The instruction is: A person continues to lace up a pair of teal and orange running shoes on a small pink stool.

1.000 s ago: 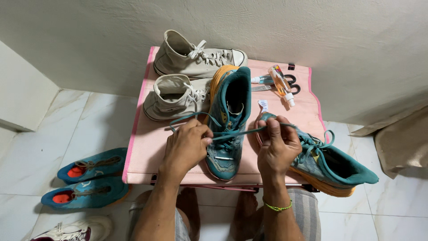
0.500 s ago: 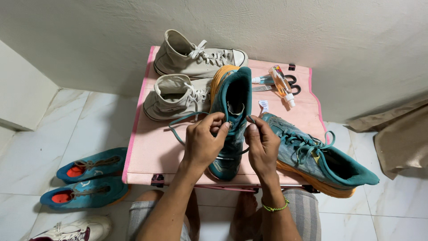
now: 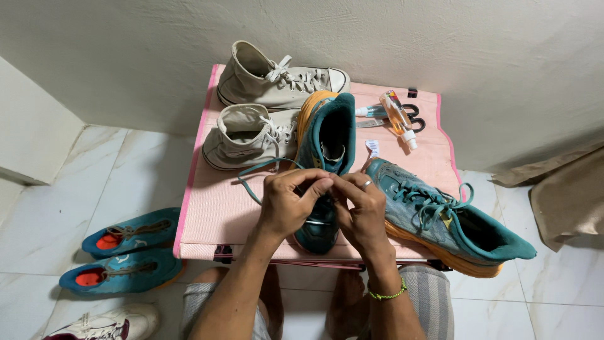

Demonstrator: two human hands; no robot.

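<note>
A teal running shoe (image 3: 327, 135) with an orange sole stands in the middle of a small pink table (image 3: 207, 208), toe toward me. My left hand (image 3: 288, 201) and my right hand (image 3: 358, 211) meet over its front. Both pinch the teal lace (image 3: 251, 173), which loops out to the left of the shoe. My right hand wears a ring, and a green band circles that wrist. The matching teal shoe (image 3: 450, 217) lies laced at the right, its heel past the table's edge.
Two off-white high-top sneakers (image 3: 277, 82) (image 3: 248, 135) sit at the table's back left. A small spray bottle (image 3: 397, 116) and black scissors (image 3: 415, 116) lie at the back right. Two teal insoles (image 3: 126, 252) and a white shoe (image 3: 107, 322) rest on the tiled floor. Brown cloth (image 3: 566, 195) lies at right.
My hands were apart, stretching the lace sideways across the shoe. They have come together over the shoe's front, and the lace now hangs in a loop to the left.
</note>
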